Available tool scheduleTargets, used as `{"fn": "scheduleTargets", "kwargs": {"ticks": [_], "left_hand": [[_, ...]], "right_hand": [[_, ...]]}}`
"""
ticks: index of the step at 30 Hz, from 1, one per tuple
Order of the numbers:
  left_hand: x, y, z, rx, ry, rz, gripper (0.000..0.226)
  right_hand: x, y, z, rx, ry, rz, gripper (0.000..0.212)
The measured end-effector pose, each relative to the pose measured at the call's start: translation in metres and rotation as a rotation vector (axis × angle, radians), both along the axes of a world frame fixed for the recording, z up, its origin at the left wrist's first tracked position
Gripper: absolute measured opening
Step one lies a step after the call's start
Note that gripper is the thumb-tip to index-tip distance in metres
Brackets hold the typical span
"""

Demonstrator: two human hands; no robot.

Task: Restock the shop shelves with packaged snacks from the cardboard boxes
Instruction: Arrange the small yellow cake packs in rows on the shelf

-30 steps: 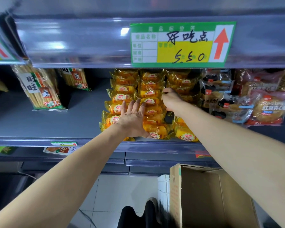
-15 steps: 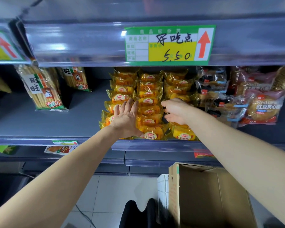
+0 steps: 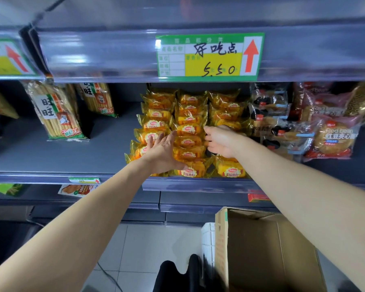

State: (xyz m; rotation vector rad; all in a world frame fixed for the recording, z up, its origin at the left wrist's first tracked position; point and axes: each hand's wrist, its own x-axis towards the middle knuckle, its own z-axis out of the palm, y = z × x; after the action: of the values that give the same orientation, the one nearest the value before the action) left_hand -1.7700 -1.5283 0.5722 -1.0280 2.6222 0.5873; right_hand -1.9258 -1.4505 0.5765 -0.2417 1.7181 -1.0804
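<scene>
Three columns of yellow soft-bread packs [image 3: 190,129] fill the middle of the grey shelf [image 3: 51,157]. My left hand [image 3: 162,152] lies flat with straight fingers on the left column, near the shelf front. My right hand [image 3: 219,142] hovers over the gap between the middle and right columns; its fingers are loosely curled against the packs and I see nothing held in them. An open cardboard box [image 3: 261,249] stands on the floor at the lower right, and its inside looks bare from here.
Rice-cracker bags [image 3: 57,114] stand at the shelf's left, with bare shelf between them and the yellow packs. Dark-labelled bread packs [image 3: 270,114] and red-bean bread [image 3: 333,138] crowd the right. A green price tag [image 3: 209,55] hangs on the upper shelf edge.
My right hand has drawn back from deep in the right column toward the shelf front. My left hand stays flat on the left column, shifted slightly.
</scene>
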Motion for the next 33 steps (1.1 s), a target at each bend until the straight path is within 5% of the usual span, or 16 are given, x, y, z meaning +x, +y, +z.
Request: {"fn": "scheduleTargets", "kwargs": {"ticks": [8,15,19,23,33], "left_hand": [[0.000,-0.002,0.003,-0.004,0.047,0.010,0.111],[-0.037,0.014,0.019,0.208,0.378,-0.041,0.066],[-0.061,0.036,0.019,0.298,0.271,-0.190,0.056],[-0.070,0.050,0.011,0.166,0.056,-0.310,0.045],[-0.069,0.054,-0.001,-0.037,0.129,-0.344,0.029]], "right_hand": [[-0.008,0.009,0.007,0.014,0.204,0.013,0.043],[-0.030,0.036,0.033,0.216,0.545,-0.018,0.033],[-0.034,0.059,0.036,0.312,0.527,0.060,0.034],[-0.035,0.073,0.027,0.317,0.377,0.052,0.045],[-0.040,0.073,0.013,0.304,0.418,0.062,0.044]]}}
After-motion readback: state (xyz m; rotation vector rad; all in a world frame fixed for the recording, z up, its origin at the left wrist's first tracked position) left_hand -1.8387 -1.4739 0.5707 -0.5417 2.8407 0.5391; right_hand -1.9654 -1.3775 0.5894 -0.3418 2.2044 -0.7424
